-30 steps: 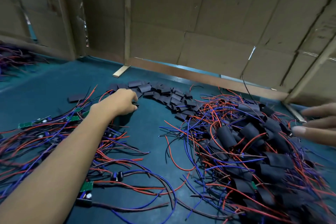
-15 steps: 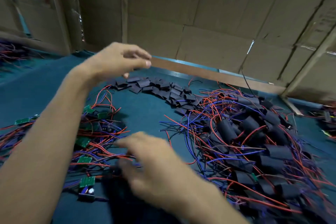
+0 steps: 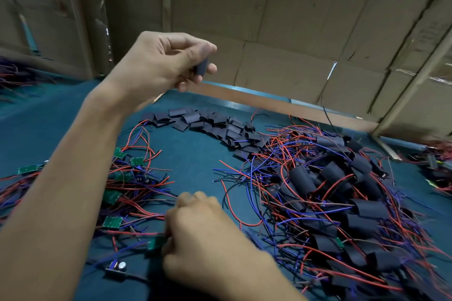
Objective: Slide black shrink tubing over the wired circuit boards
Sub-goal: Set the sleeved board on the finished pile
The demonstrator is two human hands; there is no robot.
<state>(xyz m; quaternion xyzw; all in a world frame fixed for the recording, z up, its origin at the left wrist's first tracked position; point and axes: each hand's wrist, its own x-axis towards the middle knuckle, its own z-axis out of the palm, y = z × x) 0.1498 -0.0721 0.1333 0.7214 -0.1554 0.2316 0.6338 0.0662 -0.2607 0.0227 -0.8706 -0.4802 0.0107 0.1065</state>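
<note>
A: The tabletop (image 3: 195, 154) is carrying a tangle of bare boards (image 3: 127, 178) at left, sleeved ones (image 3: 342, 203) at right. What's risky?

B: The right hand (image 3: 208, 239) is pinching one green board (image 3: 156, 243) low down; its wires are crossing others and could be dragging neighbours along

A: And the left hand (image 3: 161, 61)?

B: It's raised, pinching a flattened black tube (image 3: 201, 67); unopened, it's likely snagging on the board's corners
</note>
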